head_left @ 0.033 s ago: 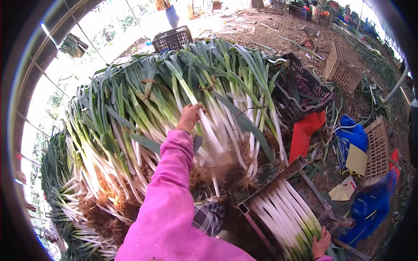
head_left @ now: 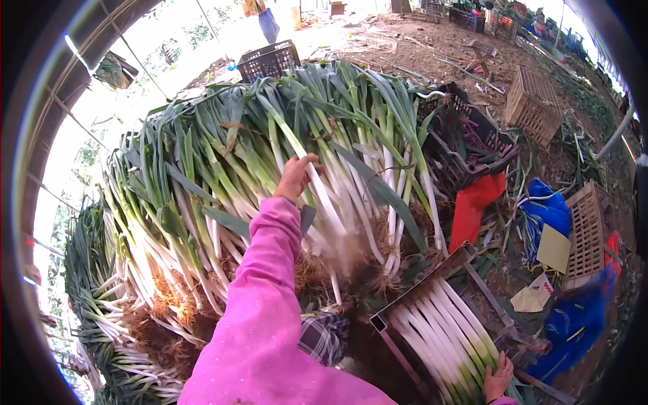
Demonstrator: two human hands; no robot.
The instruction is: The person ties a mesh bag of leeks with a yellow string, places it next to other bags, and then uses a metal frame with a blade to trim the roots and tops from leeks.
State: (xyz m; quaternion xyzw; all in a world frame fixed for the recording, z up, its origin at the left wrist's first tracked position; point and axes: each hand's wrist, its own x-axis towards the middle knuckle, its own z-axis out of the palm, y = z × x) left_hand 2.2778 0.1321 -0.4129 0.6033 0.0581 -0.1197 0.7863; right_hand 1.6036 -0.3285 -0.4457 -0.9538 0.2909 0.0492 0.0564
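My left hand (head_left: 295,177) is closed round the white shaft of a leek (head_left: 326,201), its green leaves pointing away and its root end smeared by motion. Beneath and around it lies a large heap of leeks (head_left: 209,162), green tops at the far side, pale stems and brown roots nearer. A small dark flat piece (head_left: 308,219) sticks out beside my left wrist; its kind is unclear. At lower right, a metal frame (head_left: 423,284) holds a row of white-stemmed leeks (head_left: 442,331) side by side. My right hand (head_left: 498,378) lies on their green part, fingers stretched out.
Behind the heap stands a black plastic crate (head_left: 268,61). To the right are another black crate (head_left: 472,135), red cloth or plastic (head_left: 474,206), tan crates (head_left: 533,104), a blue bundle (head_left: 548,210) and blue netting (head_left: 574,327). Plaid cloth (head_left: 324,339) shows below my left arm.
My left hand and the leek's blurred root end have shifted very slightly. My right hand stays on the leeks in the frame.
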